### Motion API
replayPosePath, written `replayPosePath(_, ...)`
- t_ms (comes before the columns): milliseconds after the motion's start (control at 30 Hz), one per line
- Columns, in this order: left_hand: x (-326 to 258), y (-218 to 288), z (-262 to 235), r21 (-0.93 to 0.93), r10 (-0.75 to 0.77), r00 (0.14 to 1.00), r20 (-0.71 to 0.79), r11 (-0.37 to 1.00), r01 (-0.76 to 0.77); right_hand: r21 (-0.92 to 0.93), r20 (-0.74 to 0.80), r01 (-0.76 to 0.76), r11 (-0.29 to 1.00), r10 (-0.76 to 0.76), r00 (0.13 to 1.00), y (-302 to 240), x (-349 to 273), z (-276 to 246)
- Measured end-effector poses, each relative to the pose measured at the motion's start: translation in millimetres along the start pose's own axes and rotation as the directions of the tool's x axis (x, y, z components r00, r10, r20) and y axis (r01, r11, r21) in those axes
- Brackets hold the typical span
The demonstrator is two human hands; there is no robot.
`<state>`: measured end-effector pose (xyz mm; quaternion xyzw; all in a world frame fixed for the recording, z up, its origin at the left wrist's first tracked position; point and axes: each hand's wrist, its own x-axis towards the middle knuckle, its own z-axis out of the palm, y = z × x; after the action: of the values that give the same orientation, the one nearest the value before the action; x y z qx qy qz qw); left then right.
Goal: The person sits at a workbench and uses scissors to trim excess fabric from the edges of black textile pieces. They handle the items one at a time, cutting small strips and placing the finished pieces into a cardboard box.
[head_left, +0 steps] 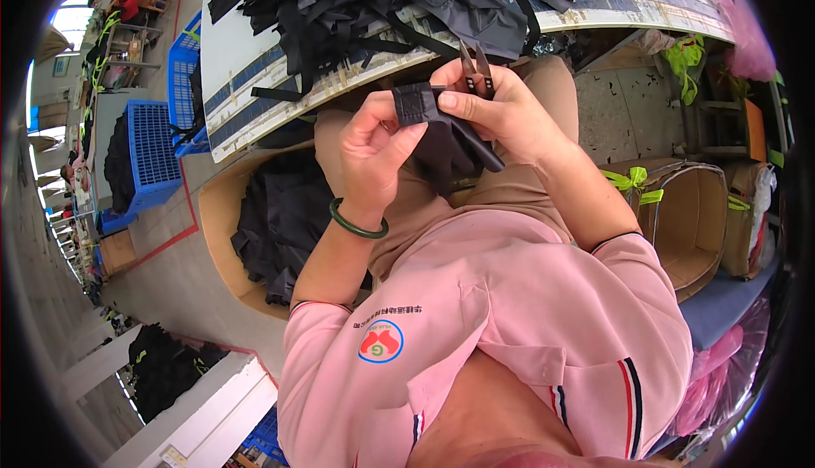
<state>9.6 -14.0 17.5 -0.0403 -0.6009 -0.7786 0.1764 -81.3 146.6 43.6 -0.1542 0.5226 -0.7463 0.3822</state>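
Observation:
Over my lap, my left hand (379, 141) pinches the left end of a black fabric piece (416, 105) between thumb and fingers. This end has a stitched, ribbed-looking band, and the smooth rest hangs down between my knees. My right hand (503, 116) is closed round dark thread snips (477, 73), their two pointed blades apart and turned up away from me. Its thumb also presses on the fabric's right side. Just beyond my hands, a large heap of black fabric pieces (373, 1) covers the table, some straps hanging over its edge.
The worn white table (239, 99) has taped edges. A cardboard box (222, 239) full of black fabric stands at my left, near blue plastic crates (153, 150). At my right lies an open cardboard box (692, 230) with a yellow-green tie (632, 181).

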Motion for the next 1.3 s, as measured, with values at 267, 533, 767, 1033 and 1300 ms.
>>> replayPosePath(267,-1.0,0.2,3.8,-0.108,-0.071,0.992,0.101,0.991,0.082,0.197,0.2,-0.217,0.956,0.177,0.964,17.6,4.4,-10.9)
replayPosePath(533,-4.7,-3.7,-5.4,0.091,0.079,0.996,0.046,0.992,-0.083,-0.608,0.067,0.249,0.754,-0.264,0.962,4.8,3.8,-14.9)
replayPosePath(767,-1.4,-15.4,-8.4,0.218,0.293,0.951,-0.104,0.939,-0.265,-0.379,0.058,0.224,0.898,-0.219,0.974,7.2,-29.9,3.9)
replayPosePath(1033,-6.2,-16.4,-4.9,0.296,0.324,0.945,-0.042,0.908,-0.298,-0.141,0.081,-0.027,0.99,0.039,0.996,25.3,-27.1,12.3)
replayPosePath(1300,-10.9,-21.3,-5.2,0.358,0.315,0.949,0.032,0.882,-0.305,-0.508,0.052,0.29,0.811,-0.307,0.95,28.9,-20.8,12.7)
